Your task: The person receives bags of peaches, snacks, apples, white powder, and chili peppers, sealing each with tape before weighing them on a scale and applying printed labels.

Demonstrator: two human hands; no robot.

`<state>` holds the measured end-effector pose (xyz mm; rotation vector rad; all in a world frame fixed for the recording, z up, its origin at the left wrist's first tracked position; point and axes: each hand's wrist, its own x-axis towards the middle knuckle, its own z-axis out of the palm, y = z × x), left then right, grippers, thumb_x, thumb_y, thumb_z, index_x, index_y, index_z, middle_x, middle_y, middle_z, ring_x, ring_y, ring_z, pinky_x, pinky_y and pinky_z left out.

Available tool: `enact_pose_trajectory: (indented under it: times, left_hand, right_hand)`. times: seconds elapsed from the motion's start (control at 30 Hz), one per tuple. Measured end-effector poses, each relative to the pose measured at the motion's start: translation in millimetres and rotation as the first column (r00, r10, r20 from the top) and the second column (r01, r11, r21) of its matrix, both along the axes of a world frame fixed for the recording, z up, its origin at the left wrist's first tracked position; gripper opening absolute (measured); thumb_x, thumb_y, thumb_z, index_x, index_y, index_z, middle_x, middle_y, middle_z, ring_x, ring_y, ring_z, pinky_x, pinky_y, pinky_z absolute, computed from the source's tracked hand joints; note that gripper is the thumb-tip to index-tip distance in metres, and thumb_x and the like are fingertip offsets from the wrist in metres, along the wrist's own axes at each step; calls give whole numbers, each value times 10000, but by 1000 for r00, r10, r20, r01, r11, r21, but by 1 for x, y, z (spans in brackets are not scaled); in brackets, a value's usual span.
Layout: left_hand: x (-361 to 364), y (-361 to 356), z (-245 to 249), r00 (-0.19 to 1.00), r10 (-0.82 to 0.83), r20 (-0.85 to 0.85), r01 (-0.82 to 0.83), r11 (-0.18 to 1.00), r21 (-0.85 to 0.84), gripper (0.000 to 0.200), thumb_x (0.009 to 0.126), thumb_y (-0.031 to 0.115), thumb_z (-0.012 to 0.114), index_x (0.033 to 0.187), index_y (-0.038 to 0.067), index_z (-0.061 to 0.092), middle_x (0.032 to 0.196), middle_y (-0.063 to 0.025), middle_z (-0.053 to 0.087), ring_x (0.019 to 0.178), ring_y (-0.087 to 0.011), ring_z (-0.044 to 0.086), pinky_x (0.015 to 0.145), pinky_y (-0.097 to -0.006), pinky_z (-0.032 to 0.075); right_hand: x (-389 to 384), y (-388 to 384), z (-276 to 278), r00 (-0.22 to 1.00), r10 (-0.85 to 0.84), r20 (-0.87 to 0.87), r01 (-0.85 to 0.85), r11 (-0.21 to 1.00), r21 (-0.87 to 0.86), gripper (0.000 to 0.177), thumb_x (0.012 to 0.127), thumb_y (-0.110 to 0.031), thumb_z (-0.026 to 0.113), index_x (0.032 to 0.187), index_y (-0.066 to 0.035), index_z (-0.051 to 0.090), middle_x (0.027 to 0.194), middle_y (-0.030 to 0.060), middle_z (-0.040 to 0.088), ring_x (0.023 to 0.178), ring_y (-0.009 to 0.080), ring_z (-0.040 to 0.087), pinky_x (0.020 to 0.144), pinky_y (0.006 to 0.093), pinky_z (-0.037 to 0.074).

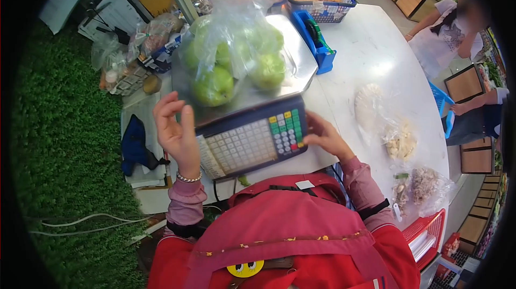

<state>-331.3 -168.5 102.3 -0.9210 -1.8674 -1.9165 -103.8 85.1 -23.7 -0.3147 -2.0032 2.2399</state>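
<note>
A clear plastic bag of round green fruit (pixel 213 86), apple-like in look, sits on the metal pan (pixel 301 68) of a weighing scale. The scale's keyboard (pixel 239 146) faces me, with a coloured keypad (pixel 285 130) at its right end. My left hand (pixel 176 130) is raised at the left front corner of the scale, fingers apart and loosely bent, holding nothing. At the scale's right edge is my right hand (pixel 327 137), thumb by the lower keys and fingers spread along the side; the fingertips are partly hidden.
Behind the scale are a blue tape dispenser (pixel 317 41) and a blue basket (pixel 322 1). Bagged goods (pixel 400 138) lie on the white table (pixel 344 58) to the right, near a red basket (pixel 424 235). A person (pixel 449 36) stands across the table; another person's hand (pixel 459 109) holds a blue basket handle.
</note>
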Motion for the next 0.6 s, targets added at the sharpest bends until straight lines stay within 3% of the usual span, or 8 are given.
enact_pose_trajectory:
  times: [0.07,0.13,0.2,0.27,0.37,0.43,0.5,0.6]
  left_hand:
    - [2,13,16,994,5,-113,-15,996,-86,193,832,-27,658,1015,21,618,1246,-143,522,1106,-227,507,973,-343,402]
    - [8,28,38,906,-28,-422,-153,909,-388,267,783,12,715,1035,21,626,1228,-154,517,1113,-274,487,961,-368,400]
    - [10,44,49,875,-35,-483,-216,864,-454,373,743,73,760,1086,32,621,1197,-158,518,1116,-318,460,959,-408,386]
    - [9,59,53,885,42,-463,-310,796,-520,407,770,155,784,1094,-15,608,1265,-171,500,1220,-359,429,980,-455,384]
    - [-3,76,47,875,104,-473,-372,771,-518,447,757,229,801,1088,-5,611,1220,-208,529,1177,-394,450,967,-477,385]
    - [-20,81,35,846,75,-528,-396,752,-527,426,745,151,757,1096,-27,594,1193,-235,520,1127,-407,463,941,-478,388]
    - [-40,82,28,816,46,-577,-419,734,-534,415,733,73,713,1105,-49,577,1166,-261,512,1077,-420,476,914,-478,392]
    - [-58,83,30,777,-10,-629,-319,856,-407,306,788,76,692,1054,-40,594,1013,-252,593,913,-423,555,825,-466,444]
  right_hand:
    - [-12,17,-1,979,-202,9,199,973,118,659,860,-71,675,1431,11,356,1213,126,571,1028,190,593,881,328,505]
    - [-29,24,9,955,-291,58,284,952,113,597,891,-129,657,1420,-26,400,1140,135,582,942,204,615,820,331,518]
    - [-43,31,12,900,-422,-107,401,708,582,520,919,-157,630,1402,-79,454,1106,125,565,941,195,594,802,300,516]
    - [-52,32,10,865,-483,-140,467,668,579,491,902,-153,653,1367,-97,506,1047,124,556,932,203,589,794,300,517]
    - [-58,31,9,816,-546,-191,517,541,664,500,851,-129,704,1325,-85,552,1032,112,554,929,210,577,774,315,513]
    - [-58,27,6,755,-551,-354,618,421,664,459,739,-102,772,1177,-66,642,980,120,556,922,288,548,797,363,466]
    - [-58,23,4,732,-551,-401,647,378,662,396,724,-85,774,1103,-57,663,968,115,557,928,291,545,808,365,456]
    - [-58,21,4,695,-556,-456,687,327,648,274,706,-61,771,967,-43,688,946,104,560,929,289,543,809,366,446]
